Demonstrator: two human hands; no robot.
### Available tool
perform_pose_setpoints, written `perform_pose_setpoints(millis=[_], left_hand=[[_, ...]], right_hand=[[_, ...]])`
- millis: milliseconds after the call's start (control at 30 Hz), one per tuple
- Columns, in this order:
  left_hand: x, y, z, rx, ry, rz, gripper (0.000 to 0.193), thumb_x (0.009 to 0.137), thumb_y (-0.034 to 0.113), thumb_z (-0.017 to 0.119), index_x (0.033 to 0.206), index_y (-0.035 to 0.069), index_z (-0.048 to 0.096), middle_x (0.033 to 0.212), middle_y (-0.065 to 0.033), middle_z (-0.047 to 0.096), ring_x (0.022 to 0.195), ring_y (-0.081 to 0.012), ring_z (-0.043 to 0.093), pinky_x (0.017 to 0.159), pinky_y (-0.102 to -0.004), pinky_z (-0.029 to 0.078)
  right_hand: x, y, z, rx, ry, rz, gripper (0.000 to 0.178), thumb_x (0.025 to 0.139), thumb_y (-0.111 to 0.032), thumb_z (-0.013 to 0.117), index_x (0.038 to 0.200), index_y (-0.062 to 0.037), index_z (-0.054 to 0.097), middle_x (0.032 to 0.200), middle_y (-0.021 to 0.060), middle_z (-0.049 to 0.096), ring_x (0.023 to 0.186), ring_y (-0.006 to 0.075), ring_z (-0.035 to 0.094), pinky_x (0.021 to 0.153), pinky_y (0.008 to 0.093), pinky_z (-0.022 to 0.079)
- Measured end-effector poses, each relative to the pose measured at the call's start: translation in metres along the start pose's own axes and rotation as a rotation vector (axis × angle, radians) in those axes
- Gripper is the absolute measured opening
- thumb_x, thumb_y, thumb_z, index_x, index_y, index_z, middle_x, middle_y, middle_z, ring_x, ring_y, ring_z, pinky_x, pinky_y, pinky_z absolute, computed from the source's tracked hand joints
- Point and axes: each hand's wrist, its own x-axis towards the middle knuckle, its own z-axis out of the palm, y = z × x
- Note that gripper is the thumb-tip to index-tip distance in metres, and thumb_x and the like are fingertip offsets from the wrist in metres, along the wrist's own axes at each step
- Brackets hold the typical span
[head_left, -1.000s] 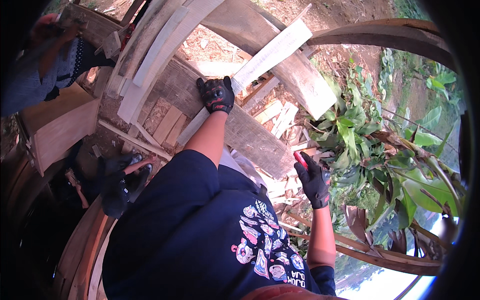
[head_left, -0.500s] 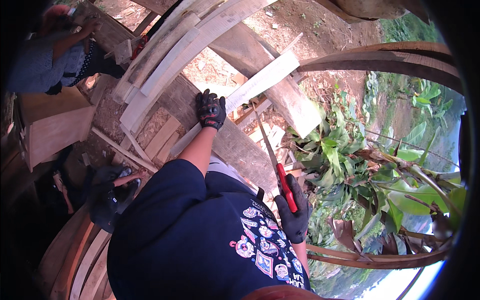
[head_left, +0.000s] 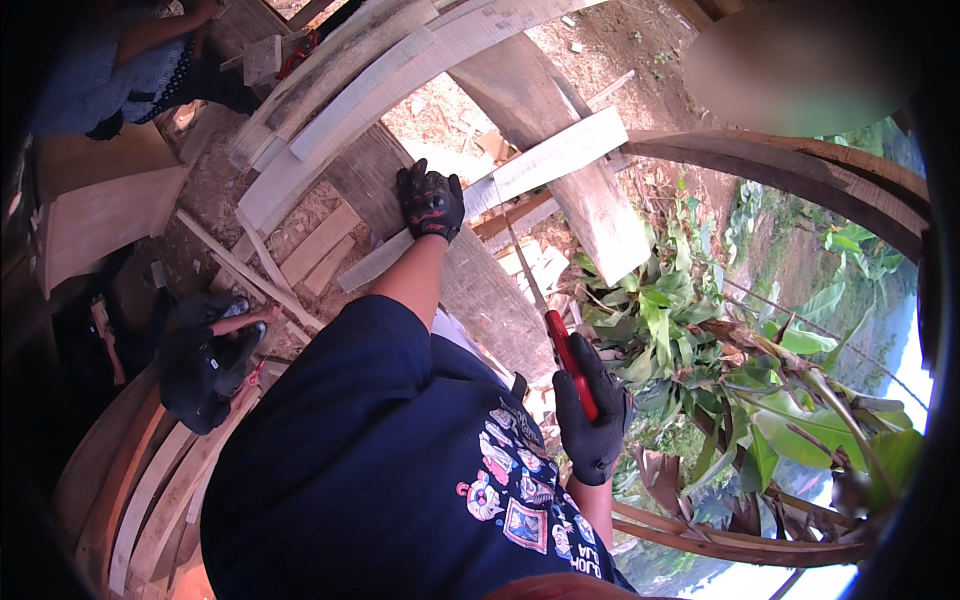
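My left hand [head_left: 432, 203], in a black glove, is closed over a narrow pale board [head_left: 565, 155] and presses it against a wide, worn plank [head_left: 490, 300]. The board runs up to the right, its far end resting across a thick beam [head_left: 585, 205]. My right hand [head_left: 592, 410], also gloved, is wrapped round the red handle of a handsaw [head_left: 530, 275]. The saw's thin blade points up and away, its tip at the board just right of my left hand. How deep the teeth sit in the wood I cannot tell.
Long boards [head_left: 350, 95] lie stacked at the upper left. Offcuts [head_left: 320, 245] and shavings litter the ground. A co-worker [head_left: 130, 80] is at the upper left, another person [head_left: 205, 365] crouches at the lower left. Leafy plants [head_left: 660, 310] crowd the right, beside curved-looking timber [head_left: 790, 165].
The view has shifted slightly. The saw tip looks a little farther across the board. My left hand stays on the board and my right keeps its grip on the saw.
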Motion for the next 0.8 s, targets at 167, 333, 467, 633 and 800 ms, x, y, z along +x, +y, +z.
perform_pose_setpoints(millis=[167, 333, 467, 633, 800], left_hand=[[0.001, -0.005, 0.006, 0.005, 0.015, 0.006, 0.06, 0.113, 0.045, 0.041, 0.112, 0.003, 0.083, 0.129, -0.009, 0.078, 0.152, -0.0239, 0.044, 0.134, -0.0527, 0.021], [0.003, -0.001, -0.009, 0.034, -0.059, -0.022, 0.059, 0.113, 0.046, 0.039, 0.11, 0.007, 0.084, 0.131, -0.0058, 0.078, 0.154, -0.0232, 0.043, 0.136, -0.0524, 0.017], [0.001, 0.0, -0.012, -0.003, -0.046, -0.011, 0.058, 0.113, 0.045, 0.04, 0.111, 0.008, 0.084, 0.131, -0.0063, 0.078, 0.154, -0.0239, 0.043, 0.136, -0.0523, 0.015], [0.001, -0.006, -0.011, -0.071, -0.014, -0.022, 0.054, 0.112, 0.043, 0.042, 0.112, 0.009, 0.085, 0.132, -0.0077, 0.077, 0.154, -0.0251, 0.043, 0.136, -0.0527, 0.014], [0.002, -0.007, -0.009, -0.091, -0.05, -0.013, 0.054, 0.11, 0.045, 0.046, 0.11, 0.008, 0.085, 0.132, -0.0077, 0.077, 0.154, -0.0251, 0.043, 0.136, -0.0523, 0.015]], right_hand=[[0.01, -0.011, -0.012, -0.162, 0.011, -0.216, 0.049, 0.093, -0.006, 0.078, 0.141, 0.0012, 0.07, 0.124, 0.0245, 0.078, 0.11, 0.0367, 0.08, 0.094, 0.0435, 0.062], [0.033, 0.0, 0.018, -0.05, -0.037, -0.216, 0.048, 0.097, -0.008, 0.077, 0.142, 0.0014, 0.069, 0.13, 0.0235, 0.077, 0.114, 0.0341, 0.079, 0.096, 0.0425, 0.061], [0.058, 0.027, 0.056, -0.017, -0.037, -0.18, 0.046, 0.099, -0.011, 0.076, 0.144, -0.0021, 0.069, 0.132, 0.0236, 0.076, 0.118, 0.0343, 0.077, 0.099, 0.0428, 0.06], [0.079, 0.062, 0.072, -0.067, -0.043, -0.214, 0.049, 0.101, -0.015, 0.074, 0.148, -0.0038, 0.066, 0.13, 0.0247, 0.077, 0.116, 0.0369, 0.078, 0.097, 0.0442, 0.06], [0.075, 0.066, 0.067, -0.086, -0.099, -0.152, 0.051, 0.103, -0.019, 0.073, 0.151, -0.0041, 0.064, 0.13, 0.0257, 0.076, 0.114, 0.0378, 0.078, 0.093, 0.0448, 0.061]])
